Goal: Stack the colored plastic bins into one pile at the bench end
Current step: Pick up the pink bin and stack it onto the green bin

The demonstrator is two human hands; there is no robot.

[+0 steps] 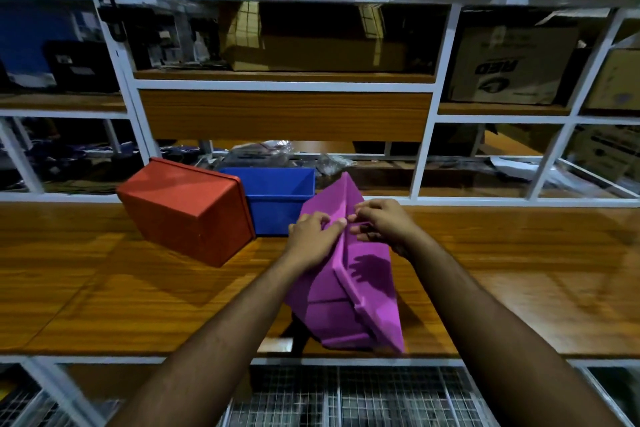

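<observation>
Wooden bench point(104, 281): glossy brown top, white steel frame, open shelving behind.

Red bin point(187, 210): left of centre on the bench, tipped over so its base and one side face the camera; its right side is against the blue bin.

Blue bin point(277, 199): upright, open top, just behind and right of the red bin, at the bench's rear.

Left hand point(311, 236): fingers curled over the upper rim of the purple bin, gripping it.

Purple bin point(349, 288): centre, tilted steeply on edge, its lower corner near the bench's front edge, its upper end close in front of the blue bin; held by both hands.

Right hand point(381, 224): fingers curled, pinching the same rim just beside the left hand.

Cardboard boxes point(512, 66): right, on the shelves behind the bench.
</observation>
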